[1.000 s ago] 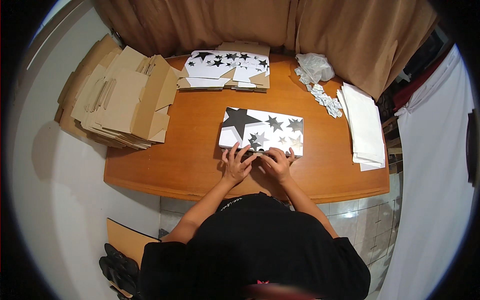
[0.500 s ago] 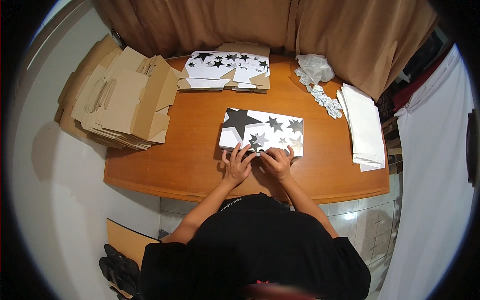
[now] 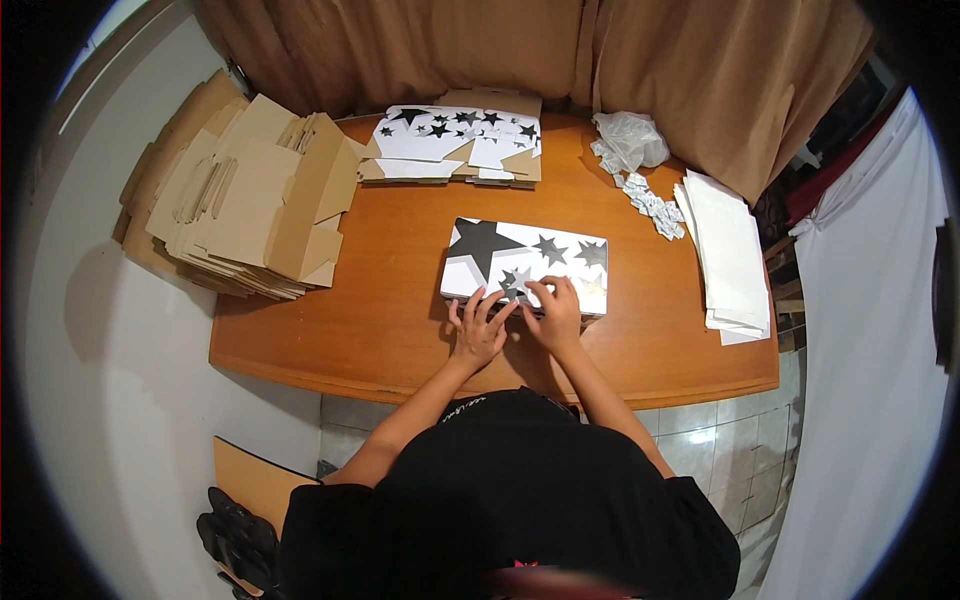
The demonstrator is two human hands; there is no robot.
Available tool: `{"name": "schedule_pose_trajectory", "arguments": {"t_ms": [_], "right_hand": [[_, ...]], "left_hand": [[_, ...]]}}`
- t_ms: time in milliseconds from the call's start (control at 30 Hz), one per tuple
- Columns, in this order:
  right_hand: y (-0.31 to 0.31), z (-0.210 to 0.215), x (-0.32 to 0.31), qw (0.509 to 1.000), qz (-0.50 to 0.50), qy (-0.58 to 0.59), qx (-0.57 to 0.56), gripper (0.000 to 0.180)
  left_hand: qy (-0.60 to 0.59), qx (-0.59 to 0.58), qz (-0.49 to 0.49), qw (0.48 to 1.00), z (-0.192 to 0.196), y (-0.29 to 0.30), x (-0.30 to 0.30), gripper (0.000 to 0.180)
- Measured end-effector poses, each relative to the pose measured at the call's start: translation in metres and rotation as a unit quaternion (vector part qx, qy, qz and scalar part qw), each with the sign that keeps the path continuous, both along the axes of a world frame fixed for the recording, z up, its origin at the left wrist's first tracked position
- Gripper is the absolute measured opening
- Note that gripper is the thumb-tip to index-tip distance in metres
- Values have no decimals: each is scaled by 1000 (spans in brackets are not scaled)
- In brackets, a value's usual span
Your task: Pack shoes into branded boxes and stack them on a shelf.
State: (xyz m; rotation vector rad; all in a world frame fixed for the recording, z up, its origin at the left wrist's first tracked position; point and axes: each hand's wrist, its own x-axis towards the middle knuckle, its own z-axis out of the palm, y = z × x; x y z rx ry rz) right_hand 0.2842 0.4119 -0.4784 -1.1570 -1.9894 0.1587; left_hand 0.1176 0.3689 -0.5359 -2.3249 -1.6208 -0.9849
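A closed white cardboard box [image 3: 470, 276] with black and grey stars lies flat on the wooden table in front of me. My left hand [image 3: 480, 330] rests at the box's near edge, its fingers spread and fingertips touching the lid. Beside it, my right hand [image 3: 557, 315] is over the near edge, fingers bent onto the lid and thumb apart along the front. Neither hand has anything visible in its grasp. The front side of the box is mostly hidden by my hands.
Flattened brown cardboard boxes [image 3: 245, 200] are stacked at the left. Star-printed flat boxes [image 3: 415, 148] lie at the back. A clear plastic bag [image 3: 632, 140], small white packets [image 3: 655, 212] and white paper sheets [image 3: 722, 255] sit at the right of the wooden table [image 3: 400, 300].
My right hand has moved slightly up from the front edge, its fingers now farther over the lid. My left hand and the box stay almost in place.
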Motion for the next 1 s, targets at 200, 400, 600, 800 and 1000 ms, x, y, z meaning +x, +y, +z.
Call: {"name": "schedule_pose_trajectory", "arguments": {"t_ms": [200, 400, 600, 800, 1000], "right_hand": [[65, 23, 48, 997, -51, 17, -52, 39], [79, 12, 89, 978, -115, -32, -169, 39], [24, 21, 85, 948, -94, 11, -303, 28], [-19, -19, 74, 863, 87, 112, -486, 38], [-52, -39, 44, 697, 197, 366, -584, 66]], "left_hand": [[-10, -68, 23, 997, 12, 0, 15, 55], [-84, -116, 30, 989, 11, -6, 13, 47], [-195, -157, 207, 946, 31, -22, -1, 48], [-501, -239, 181, 812, -6, -51, -37, 65], [-545, -440, 44, 713, 5, -96, -19, 74]]}}
